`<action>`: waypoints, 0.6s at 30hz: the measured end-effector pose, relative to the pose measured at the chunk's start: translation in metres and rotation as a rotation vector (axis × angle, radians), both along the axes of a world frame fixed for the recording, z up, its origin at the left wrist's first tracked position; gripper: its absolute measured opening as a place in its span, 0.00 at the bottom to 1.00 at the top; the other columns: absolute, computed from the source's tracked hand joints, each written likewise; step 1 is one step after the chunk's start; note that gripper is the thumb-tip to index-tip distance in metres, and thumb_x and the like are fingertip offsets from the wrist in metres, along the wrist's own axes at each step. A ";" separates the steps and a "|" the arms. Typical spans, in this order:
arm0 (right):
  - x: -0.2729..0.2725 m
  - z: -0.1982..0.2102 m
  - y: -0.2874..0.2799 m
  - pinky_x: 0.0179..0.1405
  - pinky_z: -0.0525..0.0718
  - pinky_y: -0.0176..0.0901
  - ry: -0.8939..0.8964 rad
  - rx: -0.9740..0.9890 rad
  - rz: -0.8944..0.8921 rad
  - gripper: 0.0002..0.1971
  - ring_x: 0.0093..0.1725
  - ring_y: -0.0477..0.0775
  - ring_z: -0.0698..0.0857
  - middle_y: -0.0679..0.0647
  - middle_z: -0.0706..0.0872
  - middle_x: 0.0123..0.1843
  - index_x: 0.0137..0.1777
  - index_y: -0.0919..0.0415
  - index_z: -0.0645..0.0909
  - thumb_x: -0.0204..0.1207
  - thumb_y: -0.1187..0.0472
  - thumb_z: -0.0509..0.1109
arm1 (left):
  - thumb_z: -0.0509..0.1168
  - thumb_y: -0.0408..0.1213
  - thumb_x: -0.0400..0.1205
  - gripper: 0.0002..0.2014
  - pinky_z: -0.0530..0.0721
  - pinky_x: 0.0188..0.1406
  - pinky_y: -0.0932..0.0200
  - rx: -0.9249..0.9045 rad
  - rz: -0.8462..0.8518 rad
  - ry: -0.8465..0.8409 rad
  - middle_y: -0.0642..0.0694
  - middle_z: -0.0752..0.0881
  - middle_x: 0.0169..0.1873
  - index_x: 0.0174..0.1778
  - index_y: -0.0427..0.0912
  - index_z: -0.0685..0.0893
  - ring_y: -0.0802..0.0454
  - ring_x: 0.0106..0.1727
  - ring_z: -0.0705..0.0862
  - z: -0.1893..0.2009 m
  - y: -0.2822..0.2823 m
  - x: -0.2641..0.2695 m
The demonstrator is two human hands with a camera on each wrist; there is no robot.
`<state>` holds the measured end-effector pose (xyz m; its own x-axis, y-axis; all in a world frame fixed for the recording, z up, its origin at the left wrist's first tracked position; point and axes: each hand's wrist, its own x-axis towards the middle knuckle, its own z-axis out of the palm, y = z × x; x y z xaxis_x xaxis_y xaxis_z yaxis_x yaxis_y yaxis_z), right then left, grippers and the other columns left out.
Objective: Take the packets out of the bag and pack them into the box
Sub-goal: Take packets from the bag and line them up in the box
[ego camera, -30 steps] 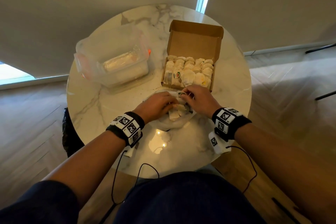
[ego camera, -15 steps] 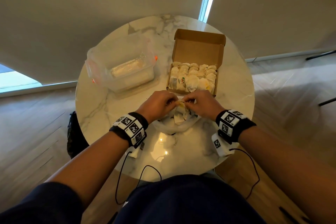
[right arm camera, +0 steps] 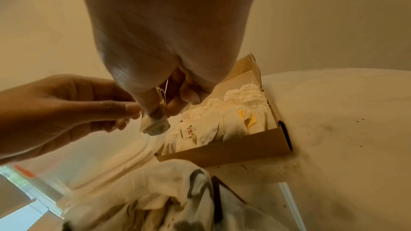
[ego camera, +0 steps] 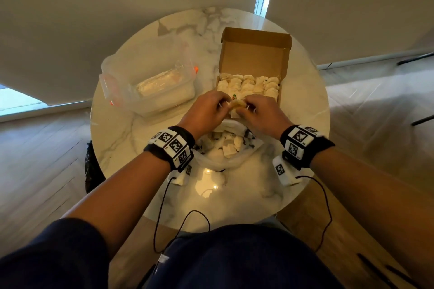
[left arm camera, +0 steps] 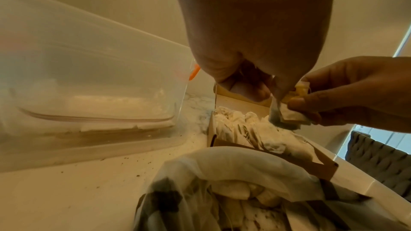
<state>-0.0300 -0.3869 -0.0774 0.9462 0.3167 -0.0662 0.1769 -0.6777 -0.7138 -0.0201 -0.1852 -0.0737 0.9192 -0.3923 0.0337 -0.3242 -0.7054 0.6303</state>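
Note:
An open cardboard box (ego camera: 254, 54) holds rows of white packets (ego camera: 249, 85). Both hands hover above its near edge and pinch one small packet (ego camera: 237, 103) between them. My left hand (ego camera: 207, 110) holds the packet's left side, my right hand (ego camera: 260, 112) its right. The left wrist view shows the packet (left arm camera: 289, 110) pinched by fingertips over the box (left arm camera: 244, 103). In the right wrist view the packet (right arm camera: 155, 124) hangs with its string above the box (right arm camera: 224, 152). The clear bag (ego camera: 225, 148) with more packets lies open just below my wrists.
A clear plastic tub (ego camera: 150, 87) with an orange clip stands left of the box on the round marble table (ego camera: 131, 136). Dark crumbs dot the tabletop. Sensor cables hang from my wrists over the table's near edge. A dark chair (left arm camera: 378, 161) stands beyond the table.
Both hands rose out of the bag with one packet and moved forward to the box's near edge. The bag now lies uncovered below the wrists.

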 end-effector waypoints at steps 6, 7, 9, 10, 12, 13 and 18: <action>0.029 -0.015 0.002 0.33 0.65 0.40 0.026 -0.029 -0.021 0.11 0.36 0.52 0.75 0.46 0.77 0.33 0.39 0.57 0.77 0.80 0.59 0.73 | 0.68 0.40 0.83 0.09 0.74 0.46 0.62 0.091 0.058 0.154 0.44 0.84 0.49 0.56 0.42 0.86 0.51 0.46 0.81 -0.028 0.006 0.015; 0.032 -0.019 0.003 0.33 0.64 0.39 0.039 -0.032 -0.014 0.10 0.35 0.51 0.75 0.46 0.76 0.32 0.40 0.57 0.76 0.80 0.59 0.73 | 0.68 0.39 0.83 0.08 0.75 0.46 0.60 0.099 0.059 0.174 0.43 0.84 0.49 0.55 0.41 0.86 0.49 0.46 0.81 -0.032 0.007 0.017; 0.036 -0.030 0.006 0.34 0.67 0.43 0.079 -0.027 -0.021 0.08 0.35 0.52 0.75 0.49 0.78 0.34 0.45 0.60 0.77 0.79 0.59 0.74 | 0.68 0.39 0.82 0.08 0.76 0.46 0.57 0.102 0.056 0.203 0.43 0.83 0.48 0.53 0.40 0.85 0.48 0.46 0.81 -0.040 0.007 0.019; 0.038 -0.035 0.008 0.33 0.71 0.47 0.104 -0.015 -0.044 0.09 0.34 0.53 0.76 0.52 0.79 0.35 0.49 0.60 0.76 0.79 0.59 0.74 | 0.67 0.39 0.82 0.07 0.74 0.45 0.58 0.107 0.052 0.214 0.44 0.82 0.47 0.53 0.41 0.85 0.48 0.46 0.80 -0.043 0.008 0.020; 0.043 -0.044 0.010 0.32 0.75 0.50 0.138 0.018 -0.091 0.13 0.33 0.54 0.77 0.55 0.79 0.36 0.52 0.58 0.71 0.77 0.61 0.75 | 0.67 0.39 0.82 0.06 0.71 0.44 0.60 0.119 0.038 0.239 0.46 0.80 0.46 0.52 0.44 0.85 0.49 0.46 0.80 -0.050 0.008 0.021; 0.044 -0.048 0.011 0.32 0.76 0.51 0.128 0.017 -0.094 0.13 0.33 0.54 0.77 0.55 0.79 0.36 0.50 0.58 0.70 0.77 0.61 0.74 | 0.67 0.39 0.82 0.06 0.72 0.44 0.60 0.119 0.033 0.251 0.46 0.80 0.47 0.52 0.45 0.84 0.50 0.46 0.79 -0.053 0.009 0.022; 0.046 -0.066 0.012 0.42 0.75 0.39 -0.018 -0.074 -0.048 0.07 0.42 0.49 0.75 0.55 0.77 0.52 0.54 0.61 0.82 0.80 0.59 0.72 | 0.66 0.40 0.83 0.07 0.77 0.47 0.59 0.092 0.017 0.257 0.48 0.79 0.49 0.55 0.45 0.85 0.55 0.46 0.78 -0.061 0.011 0.023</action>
